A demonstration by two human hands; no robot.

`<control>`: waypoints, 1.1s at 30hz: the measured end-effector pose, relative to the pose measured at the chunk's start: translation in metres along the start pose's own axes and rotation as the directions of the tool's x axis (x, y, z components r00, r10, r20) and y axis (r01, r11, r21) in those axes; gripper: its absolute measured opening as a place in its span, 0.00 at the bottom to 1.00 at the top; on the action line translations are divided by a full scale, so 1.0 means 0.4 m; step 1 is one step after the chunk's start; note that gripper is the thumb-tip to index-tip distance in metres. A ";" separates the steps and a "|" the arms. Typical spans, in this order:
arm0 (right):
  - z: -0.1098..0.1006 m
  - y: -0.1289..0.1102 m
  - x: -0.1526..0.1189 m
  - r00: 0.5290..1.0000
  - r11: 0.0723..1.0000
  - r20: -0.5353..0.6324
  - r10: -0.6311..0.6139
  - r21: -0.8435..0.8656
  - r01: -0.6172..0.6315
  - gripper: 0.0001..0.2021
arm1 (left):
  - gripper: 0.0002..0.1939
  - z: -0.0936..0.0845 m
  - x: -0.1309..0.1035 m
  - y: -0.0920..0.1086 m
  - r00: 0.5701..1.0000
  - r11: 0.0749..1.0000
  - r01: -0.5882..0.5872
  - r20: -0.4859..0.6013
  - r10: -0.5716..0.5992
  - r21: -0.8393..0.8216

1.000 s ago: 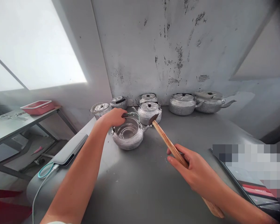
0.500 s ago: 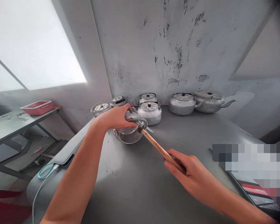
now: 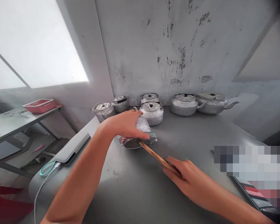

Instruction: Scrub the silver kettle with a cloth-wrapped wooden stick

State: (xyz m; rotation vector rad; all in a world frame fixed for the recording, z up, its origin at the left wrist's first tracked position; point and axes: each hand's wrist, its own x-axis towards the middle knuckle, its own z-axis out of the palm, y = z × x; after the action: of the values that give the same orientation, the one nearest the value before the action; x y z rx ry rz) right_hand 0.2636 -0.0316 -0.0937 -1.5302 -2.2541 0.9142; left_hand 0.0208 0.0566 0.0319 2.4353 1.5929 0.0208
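My left hand [image 3: 126, 123] grips a small dented silver kettle [image 3: 143, 125] from above, thumb toward its near side. The kettle is tipped so that its round dark opening [image 3: 132, 143] faces me. Red and green braided cord [image 3: 151, 137] shows around it, partly covered by the hand. My right hand [image 3: 183, 172] is closed around the wooden handle of a hammer [image 3: 155, 155]. The handle's far end meets the kettle's opening, where the hammer head is hidden. Just behind stands a lidded silver kettle [image 3: 152, 114].
More dented kettles line the wall, including a large one with a long spout [image 3: 211, 104]. On the grey table [image 3: 130, 193] lies a grey power bank [image 3: 71, 148] with a cable. A pink basket [image 3: 40, 106] sits on a side table to the left. Blurred items occupy the right edge.
The left hand has turned and shifted the kettle slightly right and nearer. The hammer head, visible at the rim before, is now out of sight at the opening. The view has shifted slightly.
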 end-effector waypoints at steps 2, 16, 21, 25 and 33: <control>0.000 -0.002 0.003 1.000 1.000 -0.006 0.009 0.029 -0.009 0.19 | 0.48 0.018 0.001 0.019 1.000 1.000 -0.001 0.023 0.000 0.023; -0.003 -0.004 0.005 0.999 0.988 0.008 0.031 0.154 -0.032 0.19 | 0.34 0.047 -0.007 0.063 0.996 0.989 -0.040 -0.070 0.050 0.142; -0.001 -0.005 0.006 0.999 0.978 0.022 0.034 0.204 -0.037 0.19 | 0.36 0.051 -0.012 0.080 0.998 0.982 0.039 -0.046 -0.031 0.183; -0.001 -0.007 0.009 0.997 0.959 0.031 0.070 0.274 -0.076 0.19 | 0.36 0.048 0.005 0.071 0.997 0.980 0.035 -0.077 -0.020 0.196; -0.045 -0.052 -0.013 0.932 0.726 0.272 0.240 0.587 -0.358 0.18 | 0.46 0.006 0.044 -0.024 0.982 0.967 -0.189 -0.060 0.181 -0.170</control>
State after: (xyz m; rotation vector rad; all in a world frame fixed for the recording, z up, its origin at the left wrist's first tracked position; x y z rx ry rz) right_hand 0.2598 -0.0351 -0.0661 -1.5303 -1.5283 1.7499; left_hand 0.0198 0.0760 0.0257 2.4506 1.3132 0.2373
